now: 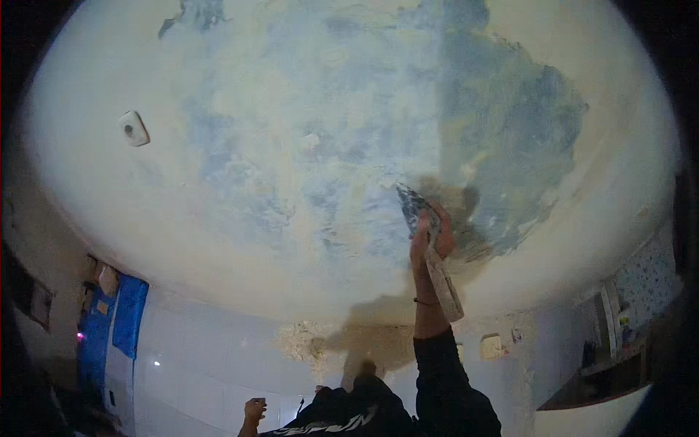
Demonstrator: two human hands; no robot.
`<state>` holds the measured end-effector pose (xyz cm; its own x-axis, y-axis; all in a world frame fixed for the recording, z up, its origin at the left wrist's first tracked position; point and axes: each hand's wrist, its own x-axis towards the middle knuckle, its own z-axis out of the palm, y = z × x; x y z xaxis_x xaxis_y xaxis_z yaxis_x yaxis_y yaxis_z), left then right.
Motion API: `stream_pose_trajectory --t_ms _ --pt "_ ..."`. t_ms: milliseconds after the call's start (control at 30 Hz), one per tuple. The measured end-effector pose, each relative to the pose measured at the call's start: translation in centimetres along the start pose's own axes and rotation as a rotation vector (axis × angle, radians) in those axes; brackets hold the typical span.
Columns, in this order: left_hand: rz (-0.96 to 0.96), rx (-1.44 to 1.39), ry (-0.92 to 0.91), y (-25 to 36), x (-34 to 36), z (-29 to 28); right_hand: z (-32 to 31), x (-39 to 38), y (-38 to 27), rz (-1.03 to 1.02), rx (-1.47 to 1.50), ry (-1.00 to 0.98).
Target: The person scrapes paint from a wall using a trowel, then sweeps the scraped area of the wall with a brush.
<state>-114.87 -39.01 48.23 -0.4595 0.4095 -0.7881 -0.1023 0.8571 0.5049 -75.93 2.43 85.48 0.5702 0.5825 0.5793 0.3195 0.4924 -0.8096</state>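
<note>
My right hand (pixel 440 231) is raised to the pale wall (pixel 240 240), closed round a trowel-like tool (pixel 445 288). Its dark, smeared blade ends in a point against or very close to the wall, and a long pale part runs down along my forearm. Bluish-grey patches (pixel 510 124) with ragged edges cover much of the wall where its cream coat is gone or thin. Low on the left, my left hand (pixel 253 414) hangs away from the wall with its fingers curled. What they hold, if anything, does not show.
A white switch plate (pixel 134 129) sits on the wall at the left. Crumbly pale debris (pixel 306 341) lies on the floor below. Blue objects (pixel 131 313) stand at the far left, and a cluttered shelf (pixel 619 328) is at the far right.
</note>
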Motion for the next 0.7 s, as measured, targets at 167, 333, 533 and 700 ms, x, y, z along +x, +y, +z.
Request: stream_pose_trajectory --t_ms 167,333,533,700 --pt "-0.002 -0.103 -0.07 1.1 3.2 -0.2 -0.8 0.3 -1.7 -0.369 -0.318 -0.01" --pt "0.053 -0.074 -0.127 4.8 4.4 5.2 -1.1 -0.5 2.1 -0.305 -0.092 0.098" --pt "0.192 0.525 -0.361 6.5 7.6 10.0 -1.5 1.2 0.9 -0.217 -0.091 -0.021" --pt "0.519 0.978 -0.357 11.9 9.2 12.8 1.2 3.6 -3.9 -0.408 -0.271 -0.378"
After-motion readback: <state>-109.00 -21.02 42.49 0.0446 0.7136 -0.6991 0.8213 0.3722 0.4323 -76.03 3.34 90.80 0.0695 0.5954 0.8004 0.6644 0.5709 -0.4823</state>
